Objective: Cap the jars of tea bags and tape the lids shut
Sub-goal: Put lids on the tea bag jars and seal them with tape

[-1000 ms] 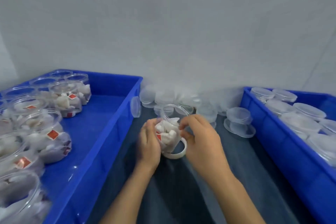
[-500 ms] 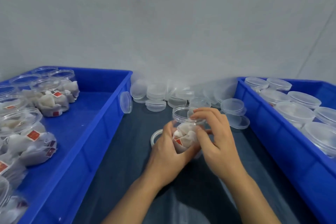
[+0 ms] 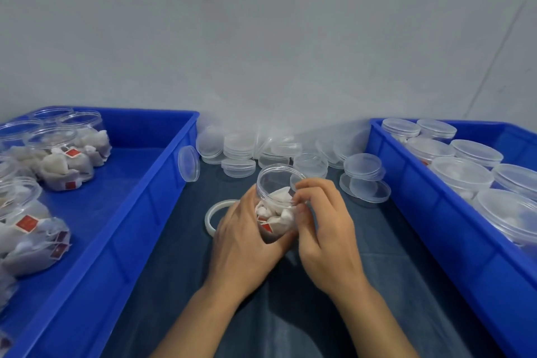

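Both hands, left point(image 3: 247, 237) and right point(image 3: 325, 232), are gripping a clear round plastic jar point(image 3: 276, 200) of white tea bags; a see-through tape ring point(image 3: 213, 213) is lying just left, soft-looking clear lids point(image 3: 238, 167) behind.

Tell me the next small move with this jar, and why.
Probably reach the right hand to a loose lid and cap the jar. The jar is still open, tea bags inside, held by the left hand; the tape roll lies beside it for sealing afterwards.

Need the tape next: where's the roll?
Head view: the tape roll lies flat on the dark cloth, centre, just left of the left hand holding the jar.
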